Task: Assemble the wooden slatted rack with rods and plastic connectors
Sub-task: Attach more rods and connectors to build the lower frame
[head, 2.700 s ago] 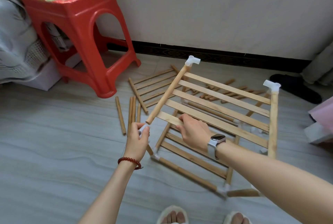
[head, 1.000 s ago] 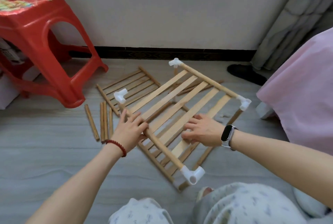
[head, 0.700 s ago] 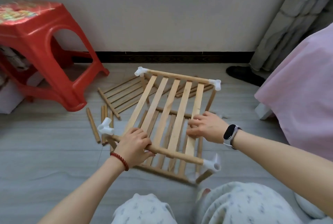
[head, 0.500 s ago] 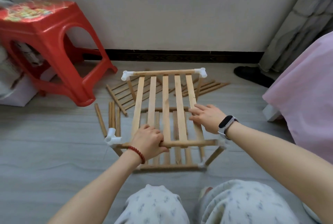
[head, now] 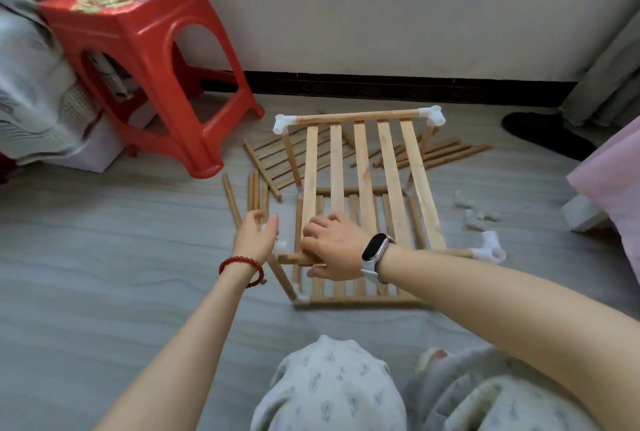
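The two-tier wooden rack [head: 363, 167] stands on the floor before my knees. Its upper slatted shelf has white plastic connectors at the far left [head: 280, 124], far right [head: 433, 115] and near right [head: 490, 250] corners. My right hand [head: 332, 247] grips the left end of the near rod [head: 289, 259], whose tip shows bare wood. My left hand [head: 256, 235] is just left of that corner, thumb and fingers curled around a white connector [head: 281, 245] that is mostly hidden by the palm. A leg rod [head: 285, 278] slants down from this corner.
Loose rods [head: 252, 195] and a spare slatted panel [head: 273, 160] lie left of the rack, more rods [head: 436, 155] behind it. Several small white connectors [head: 476, 217] are scattered to the right. A red stool [head: 149, 60], pink fabric [head: 616, 181] and a dark slipper [head: 543, 134] border the area.
The rack was turned square to me and set down. My left hand left the near rod for the left corner connector; my right hand moved from a slat to the rod's left end.
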Demonstrator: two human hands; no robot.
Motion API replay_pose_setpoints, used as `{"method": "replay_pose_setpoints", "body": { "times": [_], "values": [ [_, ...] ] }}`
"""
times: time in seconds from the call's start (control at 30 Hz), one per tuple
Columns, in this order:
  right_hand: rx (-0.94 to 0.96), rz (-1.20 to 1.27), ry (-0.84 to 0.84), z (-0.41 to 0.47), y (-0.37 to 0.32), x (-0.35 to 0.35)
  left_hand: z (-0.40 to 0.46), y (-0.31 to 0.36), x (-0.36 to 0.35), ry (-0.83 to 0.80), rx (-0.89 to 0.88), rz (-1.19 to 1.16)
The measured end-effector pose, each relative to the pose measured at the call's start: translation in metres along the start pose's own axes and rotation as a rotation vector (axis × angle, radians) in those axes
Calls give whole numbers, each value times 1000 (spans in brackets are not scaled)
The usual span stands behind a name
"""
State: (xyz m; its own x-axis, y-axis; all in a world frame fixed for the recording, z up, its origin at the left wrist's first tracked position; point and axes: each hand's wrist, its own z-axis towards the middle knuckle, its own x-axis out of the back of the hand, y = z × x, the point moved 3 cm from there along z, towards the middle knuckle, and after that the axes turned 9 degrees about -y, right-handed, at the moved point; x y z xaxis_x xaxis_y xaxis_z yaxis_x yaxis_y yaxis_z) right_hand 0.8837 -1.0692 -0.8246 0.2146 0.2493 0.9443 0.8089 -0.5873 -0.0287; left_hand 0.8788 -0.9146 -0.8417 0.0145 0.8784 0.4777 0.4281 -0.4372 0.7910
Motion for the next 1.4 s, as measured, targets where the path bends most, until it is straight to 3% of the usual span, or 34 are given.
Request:
{"method": "replay_pose_setpoints", "body": {
  "times": [0.07,0.23,0.5,0.93,1.3,1.4],
  "values": [
    [-20,6,16,9,-7,-5,3,-4,-10,-71,12,-63],
    [-31,5,91,15,-19,-13,3,-10,-10,21,-33,-94],
    [-63,241,141,4,-16,-12,0,-17,4,20,-95,-22],
    [-84,352,189,-2,-13,-9,-13,-7,-13,137,-67,87],
    [-64,484,136,-8,-6,-4,-10,-9,-17,14,-89,20],
    [-32,473,208,-31,11,9,-9,-14,-14,-22,-19,-101]
  ]
}}
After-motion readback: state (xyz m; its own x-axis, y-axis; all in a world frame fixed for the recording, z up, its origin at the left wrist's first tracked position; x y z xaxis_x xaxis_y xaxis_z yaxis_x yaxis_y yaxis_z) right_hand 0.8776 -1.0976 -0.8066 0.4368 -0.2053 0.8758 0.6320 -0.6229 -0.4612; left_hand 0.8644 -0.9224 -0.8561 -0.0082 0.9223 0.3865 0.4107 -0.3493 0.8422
